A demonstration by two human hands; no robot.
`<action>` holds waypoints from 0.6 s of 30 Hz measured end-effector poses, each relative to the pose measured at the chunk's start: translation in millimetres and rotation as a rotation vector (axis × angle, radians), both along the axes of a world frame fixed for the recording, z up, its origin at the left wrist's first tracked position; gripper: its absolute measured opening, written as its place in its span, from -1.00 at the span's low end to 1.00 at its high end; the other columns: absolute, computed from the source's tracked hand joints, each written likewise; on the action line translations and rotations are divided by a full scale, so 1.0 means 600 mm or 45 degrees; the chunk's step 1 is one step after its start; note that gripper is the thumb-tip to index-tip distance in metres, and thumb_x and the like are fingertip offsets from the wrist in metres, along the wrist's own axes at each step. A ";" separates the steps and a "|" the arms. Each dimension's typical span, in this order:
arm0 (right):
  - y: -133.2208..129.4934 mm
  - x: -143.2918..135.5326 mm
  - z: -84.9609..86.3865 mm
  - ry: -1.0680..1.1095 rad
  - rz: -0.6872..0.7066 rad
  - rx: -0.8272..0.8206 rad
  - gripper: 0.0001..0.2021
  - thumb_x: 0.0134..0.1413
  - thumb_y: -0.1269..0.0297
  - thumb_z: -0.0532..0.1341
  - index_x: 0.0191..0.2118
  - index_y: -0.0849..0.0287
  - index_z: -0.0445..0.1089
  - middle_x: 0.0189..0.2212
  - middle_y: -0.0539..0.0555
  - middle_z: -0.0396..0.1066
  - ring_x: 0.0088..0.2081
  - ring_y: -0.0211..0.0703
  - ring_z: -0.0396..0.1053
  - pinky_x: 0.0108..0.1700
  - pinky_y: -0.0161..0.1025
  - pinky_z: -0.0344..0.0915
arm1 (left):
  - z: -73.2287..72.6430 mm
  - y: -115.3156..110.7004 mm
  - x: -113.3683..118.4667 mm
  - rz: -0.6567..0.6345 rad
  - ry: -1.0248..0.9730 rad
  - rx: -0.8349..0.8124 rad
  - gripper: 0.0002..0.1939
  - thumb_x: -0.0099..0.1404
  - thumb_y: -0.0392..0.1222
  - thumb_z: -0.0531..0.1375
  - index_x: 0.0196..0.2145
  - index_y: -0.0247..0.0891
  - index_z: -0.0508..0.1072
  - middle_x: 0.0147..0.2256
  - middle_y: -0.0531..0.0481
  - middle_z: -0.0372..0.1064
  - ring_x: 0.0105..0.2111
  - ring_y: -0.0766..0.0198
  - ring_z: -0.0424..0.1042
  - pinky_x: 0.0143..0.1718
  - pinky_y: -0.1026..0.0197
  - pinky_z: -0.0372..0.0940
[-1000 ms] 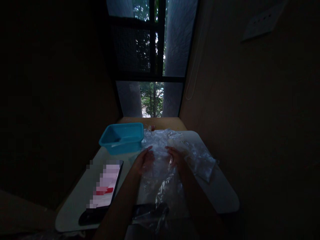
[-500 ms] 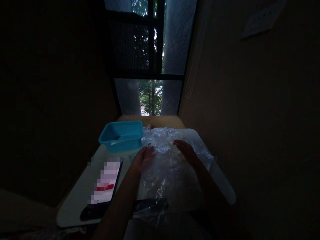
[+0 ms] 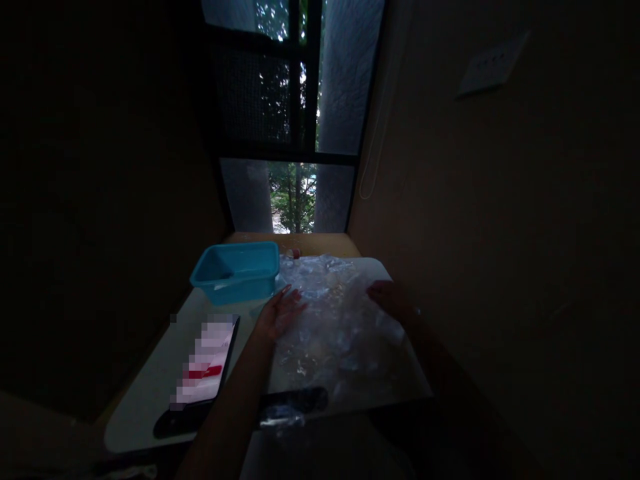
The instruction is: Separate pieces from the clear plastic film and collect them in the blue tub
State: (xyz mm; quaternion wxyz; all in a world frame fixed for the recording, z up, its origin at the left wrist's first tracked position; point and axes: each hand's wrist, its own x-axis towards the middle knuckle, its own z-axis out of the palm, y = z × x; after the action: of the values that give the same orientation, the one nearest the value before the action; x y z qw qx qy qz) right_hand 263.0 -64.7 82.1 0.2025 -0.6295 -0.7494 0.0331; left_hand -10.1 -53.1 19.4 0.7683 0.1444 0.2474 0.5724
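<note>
Handling thin, clear, crumpled plastic film [image 3: 330,333], by the look of it: spreading or parting, can't tell which. Lying across the middle and right of the white, rounded-corner table [image 3: 145,400], from the far edge down to near the front edge, shiniest and most bunched toward the back.

At the film's left side: open left hand [image 3: 281,313], fingers apart, nothing gripped. Near the surface's right edge: bare right hand [image 3: 393,299], fingers bent over the film; too dark and blurred to tell pinch from touch.

Also on the surface: sky-blue rectangular plastic basin [image 3: 245,291] in the far-left corner, just beside the film; black-edged phone with lit, pixelated screen [image 3: 213,360] along the left side. Around the far edge: small reddish cylinder [image 3: 297,253], can't identify.

Next move, as judged: calls for a firm fingertip hold on a loose film edge, opposite side pinned. Expect clinging and sliding; pull low, slow, clear of basin and phone.
</note>
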 end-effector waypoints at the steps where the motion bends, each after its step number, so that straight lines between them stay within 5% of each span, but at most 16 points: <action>1: 0.013 0.006 0.010 0.060 -0.109 0.044 -0.74 -0.06 0.28 0.00 -0.60 0.26 0.34 -0.61 0.06 0.32 -0.53 -0.27 0.22 -0.47 -0.35 0.07 | 0.001 0.000 0.000 0.004 0.003 -0.009 -0.84 0.15 -0.32 0.01 -0.34 -0.30 0.35 -0.39 -0.08 0.40 -0.33 0.20 0.39 -0.23 -0.02 0.26; 6: 0.016 -0.007 0.038 0.165 -0.313 0.197 -0.63 -0.16 0.19 0.10 -0.19 0.28 0.29 -0.28 0.23 0.31 -0.25 -0.03 0.23 -0.26 -0.16 0.12 | 0.005 -0.002 0.002 0.036 0.031 -0.039 -0.85 0.15 -0.32 0.01 -0.33 -0.31 0.35 -0.39 -0.09 0.39 -0.36 0.20 0.40 -0.26 0.00 0.28; 8: -0.021 -0.035 0.031 0.132 -0.336 0.545 -0.55 -0.15 0.18 0.09 -0.07 0.25 0.19 -0.13 0.25 0.21 -0.08 0.09 0.09 -0.12 -0.01 0.00 | 0.006 -0.003 0.002 0.036 0.039 -0.036 -0.85 0.15 -0.31 0.01 -0.33 -0.31 0.34 -0.38 -0.08 0.39 -0.37 0.21 0.40 -0.26 -0.01 0.28; 10: -0.073 -0.070 0.010 0.086 0.024 0.596 -0.63 -0.07 0.21 0.06 -0.09 0.20 0.22 -0.14 0.21 0.22 -0.06 0.02 0.08 -0.05 -0.04 -0.06 | 0.006 -0.003 0.003 0.028 0.038 -0.024 -0.85 0.15 -0.31 0.01 -0.33 -0.30 0.34 -0.37 -0.08 0.39 -0.37 0.22 0.40 -0.25 0.00 0.28; 13: -0.142 -0.119 -0.032 -0.115 0.882 0.168 -0.63 -0.08 0.13 0.09 -0.09 0.12 0.24 -0.21 0.13 0.28 -0.17 -0.11 0.18 -0.10 -0.18 0.04 | 0.006 -0.004 0.003 0.008 0.025 -0.004 -0.86 0.15 -0.31 0.01 -0.35 -0.30 0.33 -0.38 -0.08 0.38 -0.37 0.23 0.40 -0.25 0.02 0.28; 15: -0.164 -0.139 -0.055 -0.185 0.931 -0.029 -0.51 -0.18 0.00 0.14 -0.11 0.17 0.25 -0.22 0.15 0.29 -0.21 -0.08 0.20 -0.19 -0.20 0.10 | 0.006 -0.005 0.003 0.011 0.021 0.003 -0.87 0.16 -0.31 0.00 -0.36 -0.30 0.33 -0.38 -0.08 0.38 -0.37 0.23 0.40 -0.25 0.02 0.28; 18: -0.164 -0.149 -0.072 -0.249 0.873 -0.172 -0.66 -0.13 0.08 0.14 -0.26 0.24 0.33 -0.32 0.15 0.32 -0.27 -0.13 0.23 -0.24 -0.24 0.12 | 0.008 -0.007 0.002 0.017 0.017 0.002 -0.86 0.16 -0.31 0.00 -0.35 -0.30 0.33 -0.37 -0.08 0.39 -0.36 0.23 0.40 -0.26 0.02 0.28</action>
State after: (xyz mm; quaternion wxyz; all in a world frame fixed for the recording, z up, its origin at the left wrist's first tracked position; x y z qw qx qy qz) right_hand 173.4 -163.4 38.7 0.0650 -0.3536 -0.9290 0.0880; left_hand -8.6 -57.0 24.0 0.7626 0.1472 0.2529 0.5769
